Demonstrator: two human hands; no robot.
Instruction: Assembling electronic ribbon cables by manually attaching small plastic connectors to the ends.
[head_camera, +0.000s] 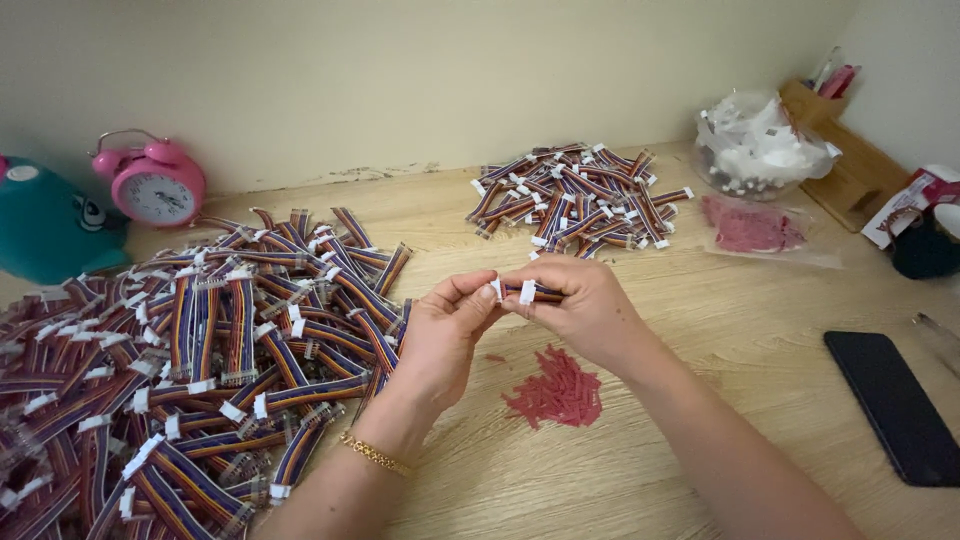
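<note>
Both forearms come in from the near edge, a gold bracelet (375, 455) on the left wrist. Wooden table (700, 330) under everything. Near left: big heap of ribbon cables (190, 360), striped, white plugs on the ends. Near right: black phone (897, 405) lying flat. Centre, just below the hands: small pile of red bits (558, 390). Left hand (445, 335) and right hand (585, 310) meet above the table, fingers curled, both pinching one short cable (525, 291) between fingertips; left fingertips on its white plug, right hand wrapped round the rest. Far centre: smaller pile of finished cables (575, 200). Far right: clear bag of white parts (755, 145), flat bag of red bits (750, 228) just beside it. Far left: pink alarm clock (155, 180), teal toy (45, 225) by the wall.
</note>
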